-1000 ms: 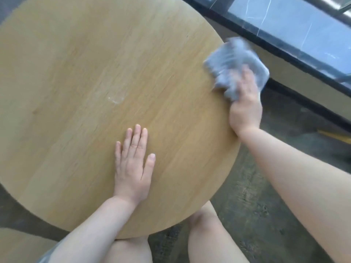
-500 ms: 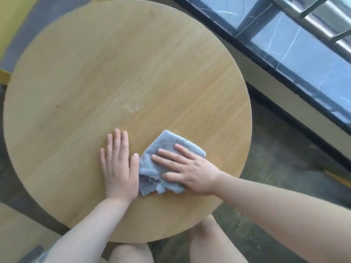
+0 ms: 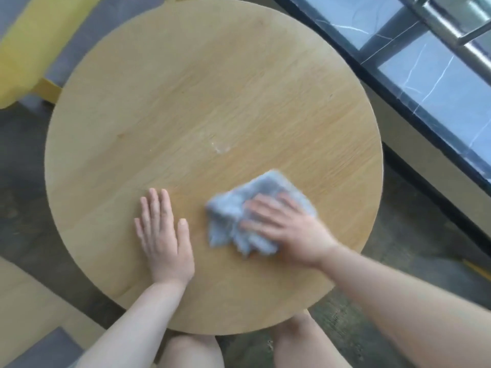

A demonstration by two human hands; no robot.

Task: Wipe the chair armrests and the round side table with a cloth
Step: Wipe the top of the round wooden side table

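Change: cloth [image 3: 255, 213] has moved right, apart from left hand [image 3: 163, 235].
Grip: right hand [image 3: 287, 229] flat, pressing cloth; left flat on round side table [image 3: 186, 88].
Meaning: tabletop wipe ongoing; pale smear [image 3: 220, 147] remains.

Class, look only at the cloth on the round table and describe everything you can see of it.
The cloth is a pale grey-blue rag that looks soft and fluffy, bunched and crumpled rather than folded flat. It lies on the round wooden table, in the near right part of the top. The right hand presses on it with straight fingers; the left hand lies flat beside it, apart. It is blurred.
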